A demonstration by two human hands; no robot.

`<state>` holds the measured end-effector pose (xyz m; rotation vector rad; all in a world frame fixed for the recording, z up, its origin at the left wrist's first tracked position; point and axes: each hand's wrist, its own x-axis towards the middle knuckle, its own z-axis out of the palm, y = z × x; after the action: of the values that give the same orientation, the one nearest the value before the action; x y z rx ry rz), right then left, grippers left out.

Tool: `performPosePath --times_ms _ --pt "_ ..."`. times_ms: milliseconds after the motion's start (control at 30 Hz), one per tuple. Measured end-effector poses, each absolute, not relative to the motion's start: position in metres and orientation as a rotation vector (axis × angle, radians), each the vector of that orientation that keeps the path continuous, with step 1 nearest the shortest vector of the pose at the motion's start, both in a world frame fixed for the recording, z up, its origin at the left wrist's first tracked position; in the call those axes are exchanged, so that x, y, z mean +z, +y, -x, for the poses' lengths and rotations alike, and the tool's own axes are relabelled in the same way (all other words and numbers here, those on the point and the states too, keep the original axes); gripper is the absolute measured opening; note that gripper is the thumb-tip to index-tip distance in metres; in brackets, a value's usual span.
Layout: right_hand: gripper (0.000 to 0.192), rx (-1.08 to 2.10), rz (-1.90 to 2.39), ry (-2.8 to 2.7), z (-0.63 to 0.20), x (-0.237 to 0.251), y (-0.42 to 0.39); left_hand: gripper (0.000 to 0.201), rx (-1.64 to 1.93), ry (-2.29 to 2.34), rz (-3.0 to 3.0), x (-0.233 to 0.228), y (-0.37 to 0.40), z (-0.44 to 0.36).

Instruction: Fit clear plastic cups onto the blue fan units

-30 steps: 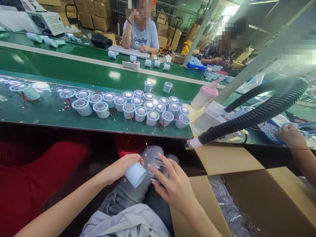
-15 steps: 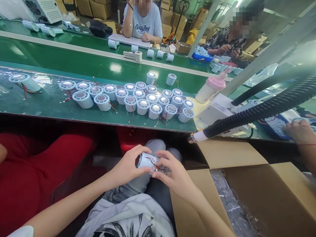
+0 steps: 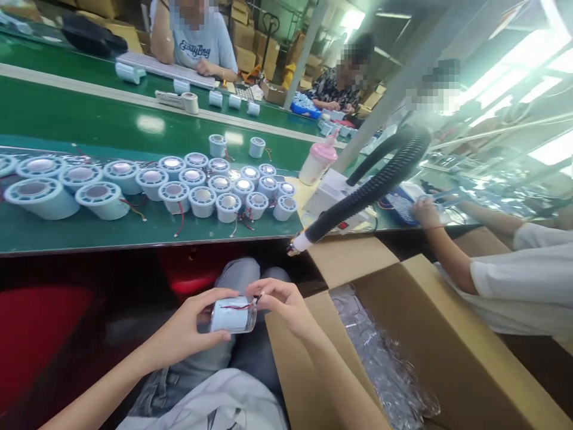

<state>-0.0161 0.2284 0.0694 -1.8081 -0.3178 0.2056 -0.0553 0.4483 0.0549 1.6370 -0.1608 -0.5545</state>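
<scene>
Hands: left hand (image 3: 185, 331) is wrapping around a small pale-blue cylinder (image 3: 230, 315) over the lap, just below the bench (image 3: 134, 230) edge; grip is closing on its sides.
Right hand: right hand (image 3: 282, 304) is pinching the thin red wire (image 3: 237, 306) at the cylinder's near end, fingertips narrow.
Handling: looks like a light, stiff plastic shell, probably a bit slick; I'd say the wire is the fragile bit, so the body is the safer place for holding.
Room: open cardboard box (image 3: 425, 334) with clear bags is sitting right beside the right wrist, and a black hose (image 3: 371, 185) is hanging above it.
Nearby: a batch of matching cylinders (image 3: 201, 188) is sitting on the bench, well apart from the hands.
Neighbour: another person's hand (image 3: 425, 212) is working further right.
</scene>
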Motion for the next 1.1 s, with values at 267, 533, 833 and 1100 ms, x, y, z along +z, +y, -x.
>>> performPosePath --times_ms 267,533,833,1100 --pt "0.05 -0.792 2.194 0.065 -0.088 0.059 0.094 0.057 -0.607 0.026 -1.327 0.042 0.44 0.055" --pt "0.054 -0.973 2.256 -0.001 -0.135 0.053 0.065 0.057 -0.482 0.118 -1.322 0.035 0.44 0.063" --pt "0.049 -1.076 2.259 0.034 -0.146 0.048 0.061 0.056 -0.456 0.185 -1.358 0.049 0.439 0.06" --pt "0.048 -1.083 2.166 0.187 -0.154 0.047 0.057 0.062 -0.598 0.022 -1.285 0.06 0.435 0.06"
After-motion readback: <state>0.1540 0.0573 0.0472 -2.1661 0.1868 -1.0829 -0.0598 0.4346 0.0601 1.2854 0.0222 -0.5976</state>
